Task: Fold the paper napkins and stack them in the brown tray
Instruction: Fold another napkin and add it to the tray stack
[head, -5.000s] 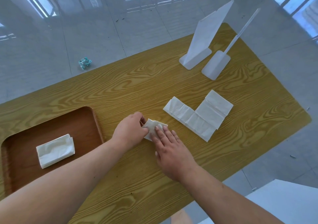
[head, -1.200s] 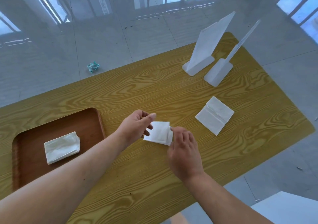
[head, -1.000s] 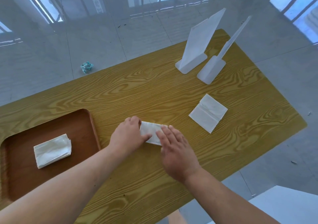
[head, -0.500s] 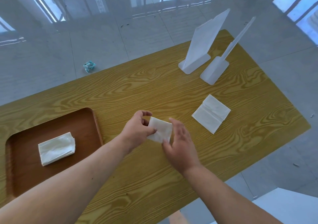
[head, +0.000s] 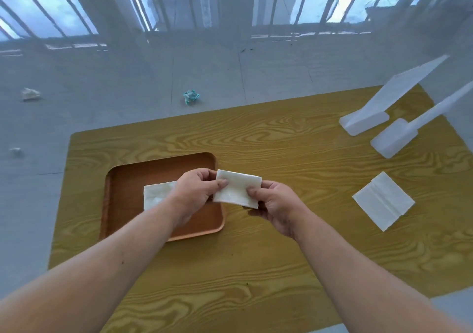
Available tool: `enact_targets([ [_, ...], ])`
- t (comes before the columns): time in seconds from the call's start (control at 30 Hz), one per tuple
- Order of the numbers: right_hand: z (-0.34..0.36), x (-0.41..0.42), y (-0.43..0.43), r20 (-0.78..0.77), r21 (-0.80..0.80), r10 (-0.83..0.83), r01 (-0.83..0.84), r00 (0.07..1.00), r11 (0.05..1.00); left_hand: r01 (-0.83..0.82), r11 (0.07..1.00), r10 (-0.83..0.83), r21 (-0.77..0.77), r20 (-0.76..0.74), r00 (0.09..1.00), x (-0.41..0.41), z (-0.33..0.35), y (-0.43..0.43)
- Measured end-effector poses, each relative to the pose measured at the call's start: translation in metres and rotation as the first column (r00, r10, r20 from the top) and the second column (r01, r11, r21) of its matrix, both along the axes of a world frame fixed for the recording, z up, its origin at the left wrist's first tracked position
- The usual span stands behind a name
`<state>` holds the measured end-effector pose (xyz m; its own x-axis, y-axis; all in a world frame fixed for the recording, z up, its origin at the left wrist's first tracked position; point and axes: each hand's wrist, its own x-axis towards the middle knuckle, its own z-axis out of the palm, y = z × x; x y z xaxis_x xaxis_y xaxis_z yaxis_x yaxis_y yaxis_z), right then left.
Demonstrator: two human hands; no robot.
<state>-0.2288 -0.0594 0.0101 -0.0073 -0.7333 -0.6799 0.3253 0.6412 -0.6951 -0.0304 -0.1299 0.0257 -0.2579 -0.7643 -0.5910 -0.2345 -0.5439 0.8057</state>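
A folded white napkin (head: 236,188) hangs in the air above the right edge of the brown tray (head: 133,179). My left hand (head: 195,191) pinches its left end and my right hand (head: 275,204) pinches its right end. Inside the tray lies a stack of folded napkins (head: 157,194), partly hidden by my left wrist. One more napkin (head: 382,200), flat and creased, lies on the wooden table (head: 281,256) to the right.
Two white plastic stands (head: 371,112) (head: 399,135) sit at the table's far right corner. Crumpled paper scraps (head: 190,97) (head: 30,94) lie on the grey floor beyond the table. The table's left edge runs just left of the tray.
Both hands have lifted the folded napkin off the table and carried it left toward the tray. The view has swung left, so the tray now sits near the middle.
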Motion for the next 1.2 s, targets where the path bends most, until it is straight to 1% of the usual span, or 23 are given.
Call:
enact_targets([
  [0.1, 0.0, 0.041, -0.024, -0.164, 0.0, 0.141, -0.143, 0.976, 0.99, -0.039, 0.998, 0.044, -0.039, 0.135, 0.99, 0.053, -0.01, -0.008],
  [0.17, -0.003, 0.068, -0.038, -0.279, 0.009, 0.236, -0.243, 0.931, 0.97, -0.042, 0.996, 0.059, -0.084, 0.217, 0.974, 0.088, -0.018, -0.013],
  [0.27, -0.009, 0.101, -0.054, -0.451, 0.04, 0.382, -0.409, 0.807, 0.912, 0.031, 0.987, 0.04, -0.16, 0.424, 0.905, 0.128, -0.032, -0.019],
  [0.37, -0.016, 0.126, -0.065, -0.586, 0.083, 0.473, -0.532, 0.658, 0.843, 0.085, 0.981, 0.03, -0.177, 0.561, 0.827, 0.155, -0.043, -0.023],
  [0.47, -0.021, 0.141, -0.073, -0.717, 0.129, 0.5, -0.611, 0.487, 0.781, 0.149, 0.97, 0.017, -0.193, 0.666, 0.746, 0.166, -0.047, -0.025],
  [0.57, -0.025, 0.147, -0.079, -0.807, 0.172, 0.486, -0.653, 0.337, 0.738, 0.177, 0.968, 0.006, -0.18, 0.717, 0.698, 0.166, -0.049, -0.026],
  [0.67, -0.03, 0.148, -0.085, -0.838, 0.225, 0.492, -0.672, 0.236, 0.705, 0.215, 0.962, -0.018, -0.165, 0.754, 0.657, 0.164, -0.05, -0.026],
  [0.83, -0.034, 0.15, -0.086, -0.872, 0.271, 0.475, -0.697, 0.113, 0.663, 0.257, 0.949, -0.016, -0.183, 0.785, 0.619, 0.16, -0.049, -0.023],
  [0.93, -0.03, 0.148, -0.08, -0.911, 0.235, 0.406, -0.713, 0.076, 0.661, 0.317, 0.921, -0.001, -0.225, 0.814, 0.58, 0.154, -0.043, -0.024],
  [0.97, -0.028, 0.145, -0.075, -0.927, 0.2, 0.365, -0.715, 0.083, 0.67, 0.351, 0.904, 0.005, -0.243, 0.829, 0.559, 0.149, -0.039, -0.024],
  [1.03, -0.024, 0.13, -0.061, -0.954, 0.106, 0.267, -0.681, 0.136, 0.725, 0.416, 0.865, 0.003, -0.279, 0.833, 0.553, 0.13, -0.03, -0.025],
  [1.07, -0.023, 0.119, -0.052, -0.961, 0.054, 0.215, -0.644, 0.174, 0.763, 0.448, 0.846, -0.019, -0.288, 0.824, 0.566, 0.12, -0.025, -0.025],
  [1.13, -0.023, 0.085, -0.032, -0.962, -0.054, 0.103, -0.547, 0.252, 0.835, 0.56, 0.777, -0.12, -0.288, 0.805, 0.581, 0.089, -0.015, -0.026],
  [1.17, -0.025, 0.063, -0.02, -0.964, -0.085, 0.058, -0.503, 0.261, 0.86, 0.63, 0.725, -0.191, -0.279, 0.797, 0.573, 0.071, -0.011, -0.025],
  [1.2, -0.026, 0.039, -0.008, -0.969, -0.088, 0.031, -0.461, 0.245, 0.883, 0.698, 0.665, -0.262, -0.264, 0.793, 0.55, 0.052, -0.008, -0.025],
])
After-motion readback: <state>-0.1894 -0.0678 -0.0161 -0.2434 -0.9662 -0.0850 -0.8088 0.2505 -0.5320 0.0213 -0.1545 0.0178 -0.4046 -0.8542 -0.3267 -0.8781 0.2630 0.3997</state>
